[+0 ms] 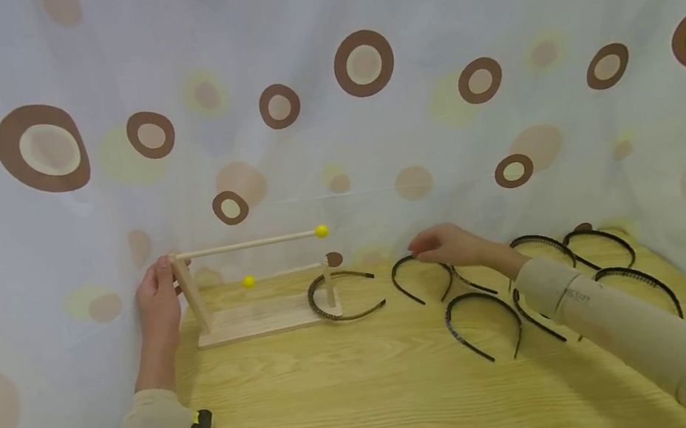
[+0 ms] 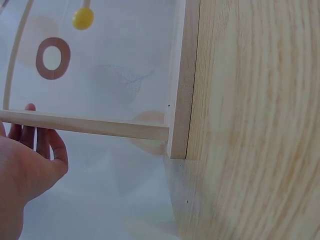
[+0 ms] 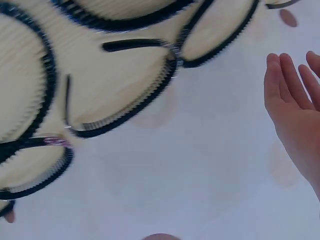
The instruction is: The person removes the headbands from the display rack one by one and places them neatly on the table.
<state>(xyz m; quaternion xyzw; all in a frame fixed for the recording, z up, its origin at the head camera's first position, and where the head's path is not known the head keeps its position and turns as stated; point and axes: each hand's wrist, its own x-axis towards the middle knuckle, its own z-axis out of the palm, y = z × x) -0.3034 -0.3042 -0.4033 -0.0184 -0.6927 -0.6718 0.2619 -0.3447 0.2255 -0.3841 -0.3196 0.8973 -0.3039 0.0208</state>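
My left hand [image 1: 157,299] grips the tall left post [image 2: 85,124] of a pale wooden stand [image 1: 265,317] near its top, with fingers reaching behind it. From that post a bare rod [image 1: 247,245] runs right to a yellow ball [image 1: 322,231]; a lower rod carries another yellow ball [image 1: 249,281]. A brown headband [image 1: 316,309] lies at the stand's right end and overlaps the short post there. My right hand [image 1: 449,243] is over the top of a black headband [image 1: 397,282], fingers fairly straight, and nothing shows in its grasp in the right wrist view.
Several more dark headbands, including a patterned one [image 1: 450,320] and a toothed one [image 1: 657,280], lie on the right part of the wooden table [image 1: 347,408], some under my right forearm. A spotted curtain [image 1: 333,148] hangs behind and at both sides.
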